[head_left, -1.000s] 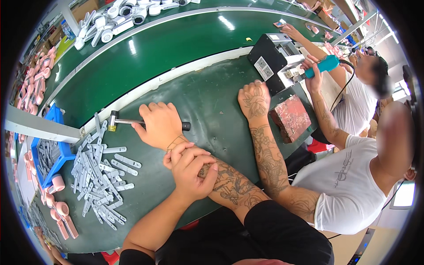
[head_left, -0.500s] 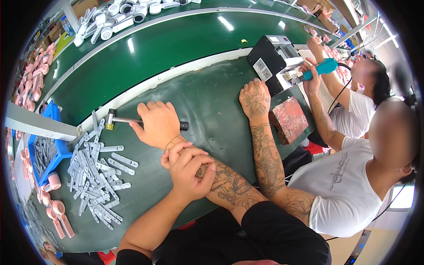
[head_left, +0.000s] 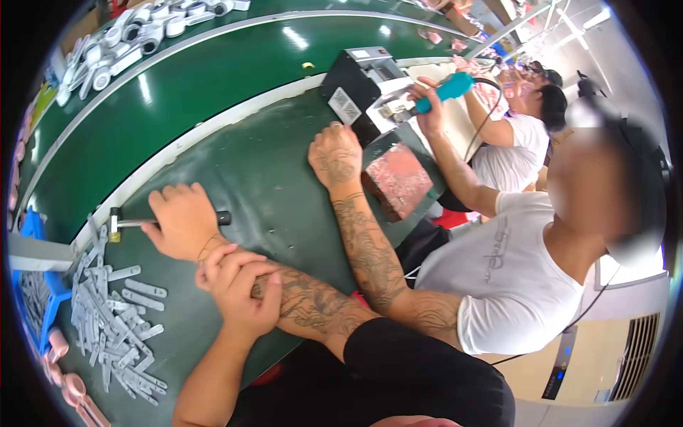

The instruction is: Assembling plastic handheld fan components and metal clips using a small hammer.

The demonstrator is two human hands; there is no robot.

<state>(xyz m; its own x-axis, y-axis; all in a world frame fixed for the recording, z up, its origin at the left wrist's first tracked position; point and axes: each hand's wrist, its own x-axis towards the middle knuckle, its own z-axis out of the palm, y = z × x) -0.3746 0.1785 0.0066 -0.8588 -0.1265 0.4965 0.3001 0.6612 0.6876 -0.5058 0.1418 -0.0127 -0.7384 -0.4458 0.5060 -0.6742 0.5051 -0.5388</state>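
The hammer (head_left: 133, 223) lay at left beneath our right hand (head_left: 183, 222), loosely curled, its grip unclear; our left hand (head_left: 244, 290) clasped the right forearm (head_left: 313, 300). Grey strips (head_left: 117, 320) lay nearer. We judged this a rest; the next move called for unclasping.

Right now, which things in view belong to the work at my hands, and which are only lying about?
Likely belonging:
Black-handled hammer with metal shaft, beneath the right hand
Pile of flat grey strips nearby

Likely lying about:
Round-headed pink parts, lower left
Round-headed white parts, upper left
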